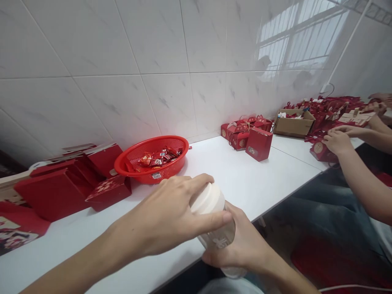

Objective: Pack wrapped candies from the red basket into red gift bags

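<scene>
A clear bottle (218, 239) with a white cap (210, 199) is tilted over the front edge of the white table (214, 163). My left hand (171, 210) wraps round the cap, its thumb across the near side and its fingers over the far side. Lower down, my right hand (241, 241) grips the bottle's body, which is partly hidden by the fingers. Beyond my left hand sits a red plastic basket (156, 173) holding red-wrapped packets (159, 157).
Red boxes (56, 192) line the left side. Farther right stand a red box (259, 143), small handled boxes (239, 139) and a cardboard box (294, 125). Another person's hands (338, 141) hold a red box at the right. A tiled wall (165, 98) rises behind.
</scene>
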Available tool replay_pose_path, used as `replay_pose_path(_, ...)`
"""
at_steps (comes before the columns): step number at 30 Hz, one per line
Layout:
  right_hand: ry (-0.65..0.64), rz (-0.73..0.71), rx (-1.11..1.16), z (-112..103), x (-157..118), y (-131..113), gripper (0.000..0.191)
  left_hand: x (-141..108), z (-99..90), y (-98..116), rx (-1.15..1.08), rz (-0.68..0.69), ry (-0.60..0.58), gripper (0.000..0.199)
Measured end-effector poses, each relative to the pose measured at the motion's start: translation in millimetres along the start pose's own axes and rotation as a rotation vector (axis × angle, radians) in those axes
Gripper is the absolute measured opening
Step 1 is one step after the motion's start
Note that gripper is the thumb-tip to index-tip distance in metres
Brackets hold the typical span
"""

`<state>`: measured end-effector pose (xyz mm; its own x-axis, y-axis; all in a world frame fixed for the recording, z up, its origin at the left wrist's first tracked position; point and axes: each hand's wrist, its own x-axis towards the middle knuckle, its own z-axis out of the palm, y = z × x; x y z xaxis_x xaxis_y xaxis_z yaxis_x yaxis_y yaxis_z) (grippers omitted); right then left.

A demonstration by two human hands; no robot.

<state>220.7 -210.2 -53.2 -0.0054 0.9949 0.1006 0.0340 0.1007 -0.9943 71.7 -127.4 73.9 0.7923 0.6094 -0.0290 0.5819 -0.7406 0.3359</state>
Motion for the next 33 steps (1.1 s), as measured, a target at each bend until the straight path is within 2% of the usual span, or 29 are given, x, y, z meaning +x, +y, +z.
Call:
replay_pose_path(4, 0.184, 0.031, -0.25, 4.5, -1.4, 5.5, 0.054, -0.4, 5.4, -1.0, 0.048, -0.099, 0.091, 0.053)
replay_pose_path(7, 0.236, 0.016, -0.311, 5.0, -1.6, 5.7, 0.053, -2.3, 3.0, -2.1, 0.057, -0.073, 0.11, 0.051)
replay_pose_path(10, 0.201, 0.004, -0.31, 5.3, -2.9, 5.6, 0.051, -5.9, 2.3, -2.3, 0.051, 0.005, 0.106, 0.051)
replay_pose_path(16, 0.17, -0.056, -0.254, 5.1, -7.6, 11.6, 0.056, -14.5, 8.1, -5.0, 0.047, 0.051, 0.052, 0.064)
replay_pose_path(19, 0.09, -0.079, -0.164, 0.7, -11.0, 12.0, 0.067, -15.8, -0.6, -7.4, -0.024, 0.198, -0.055, 0.059)
replay_pose_path(22, -0.09, -0.084, -0.039, -2.5, -16.2, 7.5, 0.073, -15.4, -14.4, -7.6, -0.162, 0.42, -0.228, 0.046)
replay_pose_path(24, -0.16, -0.101, 0.044, -2.1, -20.7, 3.9, 0.073, -16.7, -18.5, -5.1, -0.21, 0.493, -0.278, 0.045)
replay_pose_path(26, -0.163, -0.105, 0.107, -0.3, -25.6, 2.2, 0.073, -20.9, -14.5, -0.5, -0.178, 0.415, -0.21, 0.052)
replay_pose_path(29, -0.122, -0.049, 0.139, 1.8, -32.9, 5.1, 0.072, -29.5, 2.1, 7.1, -0.053, 0.185, -0.057, 0.055)
replay_pose_path(31, -0.102, -0.012, 0.122, 1.0, -36.5, 9.9, 0.072, -32.5, 12.1, 9.8, 0.001, 0.148, -0.054, 0.05)
replay_pose_path(33, -0.092, -0.001, 0.093, -1.2, -38.4, 15.2, 0.075, -31.3, 16.5, 10.1, 0.015, 0.182, -0.104, 0.047)
